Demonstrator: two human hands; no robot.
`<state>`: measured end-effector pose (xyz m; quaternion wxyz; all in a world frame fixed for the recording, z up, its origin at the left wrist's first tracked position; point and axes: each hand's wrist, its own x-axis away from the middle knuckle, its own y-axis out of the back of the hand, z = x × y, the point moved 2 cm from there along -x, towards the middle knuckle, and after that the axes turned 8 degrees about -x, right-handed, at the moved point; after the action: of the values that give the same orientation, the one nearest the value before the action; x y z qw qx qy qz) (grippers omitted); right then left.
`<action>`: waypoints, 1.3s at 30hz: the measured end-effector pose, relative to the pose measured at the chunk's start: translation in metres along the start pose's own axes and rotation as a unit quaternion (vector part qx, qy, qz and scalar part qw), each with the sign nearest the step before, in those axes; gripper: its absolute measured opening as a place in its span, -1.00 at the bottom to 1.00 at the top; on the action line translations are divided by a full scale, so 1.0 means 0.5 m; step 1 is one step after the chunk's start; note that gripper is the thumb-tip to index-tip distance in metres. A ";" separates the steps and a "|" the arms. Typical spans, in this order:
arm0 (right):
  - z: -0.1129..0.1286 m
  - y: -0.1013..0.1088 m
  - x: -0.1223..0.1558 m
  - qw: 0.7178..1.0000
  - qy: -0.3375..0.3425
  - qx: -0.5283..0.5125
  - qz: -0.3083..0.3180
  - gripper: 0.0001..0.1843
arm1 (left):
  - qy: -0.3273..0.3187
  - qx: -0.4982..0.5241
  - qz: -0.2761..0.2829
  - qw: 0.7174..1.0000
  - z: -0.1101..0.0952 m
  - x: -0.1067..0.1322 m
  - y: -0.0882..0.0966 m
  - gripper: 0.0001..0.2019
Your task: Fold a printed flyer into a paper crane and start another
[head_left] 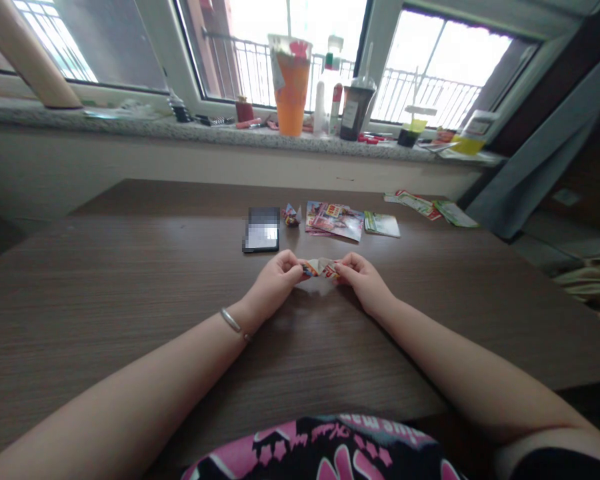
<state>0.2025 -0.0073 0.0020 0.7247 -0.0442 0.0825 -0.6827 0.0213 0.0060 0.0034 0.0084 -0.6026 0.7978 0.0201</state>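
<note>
A small folded piece of colourful printed paper [321, 269] hangs just above the brown wooden table [130, 293], held between both hands. My left hand [275, 277] pinches its left end with closed fingers; a silver bracelet sits on that wrist. My right hand [363, 275] pinches the right end the same way. Beyond the hands lie a dark phone [261, 230], a small folded paper figure [292, 215] and a stack of colourful paper sheets [334, 220].
More leaflets [420, 203] lie at the table's far right. The stone windowsill [180, 130] behind carries an orange cup [291, 87], a dark drink cup [355, 107], bottles and small items. A grey curtain [540, 160] hangs at the right.
</note>
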 end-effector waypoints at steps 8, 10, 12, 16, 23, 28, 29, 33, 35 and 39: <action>-0.006 0.003 -0.002 0.997 -0.038 -0.060 -0.011 -0.57 | 0.028 0.067 -0.005 0.997 -0.001 0.000 -0.002 -0.74; -0.008 0.001 -0.003 0.999 -0.027 -0.037 -0.006 -0.57 | 0.020 0.049 -0.005 0.999 -0.001 0.001 -0.001 -0.75; -0.010 -0.001 -0.003 1.000 -0.015 0.000 -0.002 -0.58 | 0.015 0.036 -0.002 0.999 -0.001 0.002 -0.002 -0.78; -0.014 0.001 -0.003 0.998 -0.013 0.068 0.005 -0.62 | 0.019 0.037 0.012 0.999 -0.007 0.005 -0.006 -0.83; -0.013 0.001 -0.002 0.998 -0.023 0.060 0.024 -0.60 | 0.019 0.016 0.003 1.000 -0.006 0.005 -0.004 -0.78; -0.005 -0.005 0.004 0.991 0.003 0.127 0.029 -0.62 | -0.034 -0.195 0.036 0.980 -0.001 0.003 0.000 -0.70; -0.003 -0.006 0.005 0.990 0.004 0.137 0.027 -0.63 | -0.040 -0.209 0.046 0.976 -0.001 0.003 0.000 -0.69; -0.001 -0.008 0.008 0.984 0.011 0.176 0.027 -0.66 | -0.049 -0.194 0.050 0.978 -0.006 0.005 0.002 -0.68; -0.003 -0.008 0.008 0.982 0.013 0.187 0.033 -0.68 | -0.047 -0.183 0.045 0.981 -0.008 0.006 0.003 -0.68; -0.003 -0.008 0.008 0.986 0.021 0.157 0.043 -0.68 | -0.028 -0.163 0.045 0.985 -0.002 0.004 0.008 -0.67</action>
<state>0.1986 -0.0116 0.0013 0.7495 0.0877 -0.0085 -0.6562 0.0170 0.0051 0.0042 -0.0685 -0.5587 0.8096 0.1667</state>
